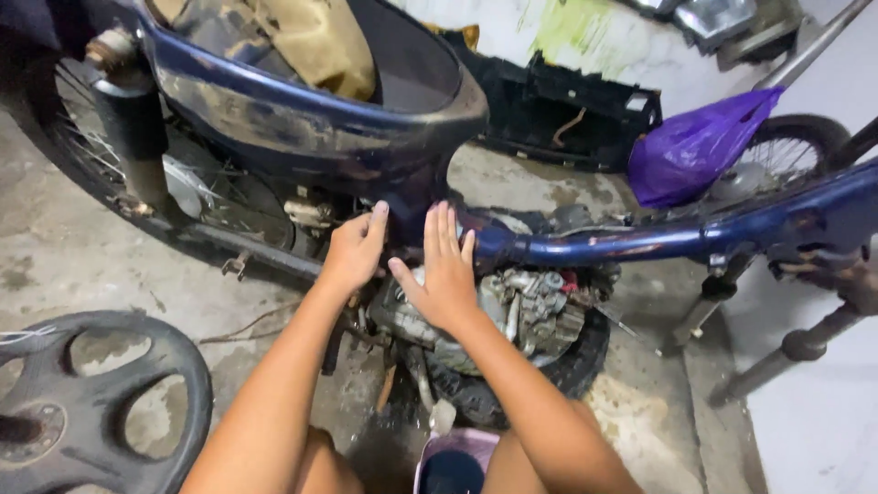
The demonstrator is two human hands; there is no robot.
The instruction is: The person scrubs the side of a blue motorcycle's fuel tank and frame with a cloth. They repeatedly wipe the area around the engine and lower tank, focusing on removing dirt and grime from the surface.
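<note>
A stripped blue motorbike stands in front of me, with its blue frame tube (640, 242) running right and its worn blue body shell (311, 128) at the upper left. My left hand (355, 249) reaches in under the shell, fingers curled against the frame; I cannot see anything in it. My right hand (443, 270) lies flat with fingers together and extended on the frame where tube meets shell. Below my hands sits the dirty engine (521, 306), and beneath that a black tyre (567, 366).
A black cast wheel (101, 402) lies on the concrete floor at lower left. The bike's spoked rear wheel (82, 128) is at left. A purple plastic bag (695, 146) hangs at right. A purple tub (457, 457) sits between my knees. Black plastic fairing (567, 110) lies behind.
</note>
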